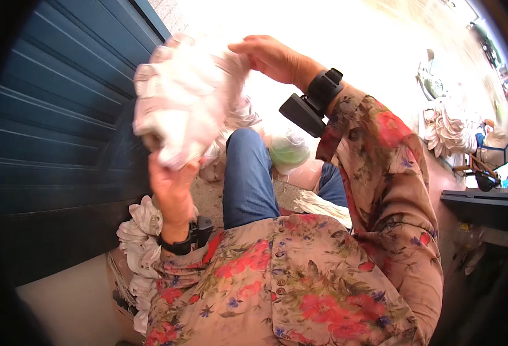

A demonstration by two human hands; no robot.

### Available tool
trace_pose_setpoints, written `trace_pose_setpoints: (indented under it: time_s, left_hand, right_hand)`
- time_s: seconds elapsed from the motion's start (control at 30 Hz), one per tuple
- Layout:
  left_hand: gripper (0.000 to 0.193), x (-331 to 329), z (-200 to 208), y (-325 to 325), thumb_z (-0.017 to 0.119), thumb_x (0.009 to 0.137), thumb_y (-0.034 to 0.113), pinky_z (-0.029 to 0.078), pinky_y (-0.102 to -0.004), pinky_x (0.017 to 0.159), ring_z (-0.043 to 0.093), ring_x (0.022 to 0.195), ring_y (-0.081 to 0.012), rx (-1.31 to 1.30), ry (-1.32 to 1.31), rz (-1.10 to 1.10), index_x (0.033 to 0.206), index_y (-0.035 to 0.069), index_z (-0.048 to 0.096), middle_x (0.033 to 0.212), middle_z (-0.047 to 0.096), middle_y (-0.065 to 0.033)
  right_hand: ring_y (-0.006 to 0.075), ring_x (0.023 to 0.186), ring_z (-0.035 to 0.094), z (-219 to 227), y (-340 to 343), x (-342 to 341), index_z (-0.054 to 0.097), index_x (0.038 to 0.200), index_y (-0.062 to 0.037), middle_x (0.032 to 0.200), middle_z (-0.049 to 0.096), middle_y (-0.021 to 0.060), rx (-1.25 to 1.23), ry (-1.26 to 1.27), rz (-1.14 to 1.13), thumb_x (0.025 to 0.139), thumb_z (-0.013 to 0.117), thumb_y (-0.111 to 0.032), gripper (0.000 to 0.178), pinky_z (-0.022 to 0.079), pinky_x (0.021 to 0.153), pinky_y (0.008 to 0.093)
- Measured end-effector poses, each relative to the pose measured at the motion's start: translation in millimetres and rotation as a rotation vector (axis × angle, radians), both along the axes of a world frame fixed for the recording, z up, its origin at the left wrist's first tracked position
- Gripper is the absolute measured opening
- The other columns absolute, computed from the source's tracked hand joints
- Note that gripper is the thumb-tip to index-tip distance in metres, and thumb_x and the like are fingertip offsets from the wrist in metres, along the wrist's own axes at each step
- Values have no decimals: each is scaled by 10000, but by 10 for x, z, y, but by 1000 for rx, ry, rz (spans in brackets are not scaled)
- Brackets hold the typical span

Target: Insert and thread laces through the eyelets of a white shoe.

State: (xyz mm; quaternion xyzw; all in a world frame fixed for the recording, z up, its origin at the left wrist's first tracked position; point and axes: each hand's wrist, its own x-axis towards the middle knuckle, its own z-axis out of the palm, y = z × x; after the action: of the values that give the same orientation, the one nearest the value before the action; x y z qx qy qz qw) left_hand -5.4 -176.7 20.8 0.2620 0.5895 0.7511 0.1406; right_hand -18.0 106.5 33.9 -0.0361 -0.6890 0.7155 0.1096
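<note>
Soft white cloth pieces, layered like a stack of gloves, form a thick bundle [187, 98] in front of me at the upper left. Motion blur and glare hide its details. My left hand [172, 187] is closed on the lower end, thumb and fingers pinching the fabric. At the upper right corner, my right hand [268, 56] grips the bundle with bent fingers. Both wrists carry black strapped devices. Below the bundle, more white cloth [242, 115] lies by my knee, partly hidden.
A dark blue ribbed metal door [63, 115] stands close on the left. Beside my left forearm is a white cloth pile [141, 236]. Pale strands [323, 209] lie by my right thigh, and a greenish translucent bag [288, 151] sits between my knees. Another white pile [447, 130] is at right.
</note>
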Motion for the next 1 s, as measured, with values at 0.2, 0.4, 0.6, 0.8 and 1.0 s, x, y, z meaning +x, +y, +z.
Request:
trace_pose_setpoints:
  time_s: [0.2,0.4,0.6,0.8,1.0]
  left_hand:
    - [389,91,-345,248,621,806,146,473,-272,672,557,766,-129,-117,-235,-163,1105,15,410,1016,539,-76]
    - [406,197,-659,390,620,794,78,460,-265,743,550,824,-132,-199,-175,-359,1137,-5,420,1010,545,-59]
    - [420,515,-745,766,689,638,130,460,-379,701,572,827,-312,-751,904,-691,1003,31,506,1002,542,-150]
    - [135,1022,-1290,788,535,741,169,382,-395,560,569,688,-258,-985,1284,-788,873,149,518,839,522,-50]
    - [131,1305,-1453,842,508,740,141,408,-388,534,555,674,-261,-997,1338,-740,871,138,516,845,514,-36]
  right_hand:
    - [95,667,484,-454,91,548,505,784,-43,711,510,2,-126,-251,-261,793,568,-122,102,393,610,227]
    - [132,717,512,-1223,199,1340,523,815,-22,765,550,44,-36,-105,-447,811,507,-98,78,413,655,278]
    - [223,961,531,-2416,-738,2347,507,1062,-21,1044,572,101,-1065,-351,-658,911,348,-251,318,402,863,358]
    - [251,947,526,-2139,-1080,2552,470,1114,-23,1054,555,126,-320,-508,-892,889,421,-314,372,402,830,351]
    - [369,901,517,-1686,-924,2511,459,1004,26,964,531,218,557,-485,-782,798,559,-234,346,423,756,414]
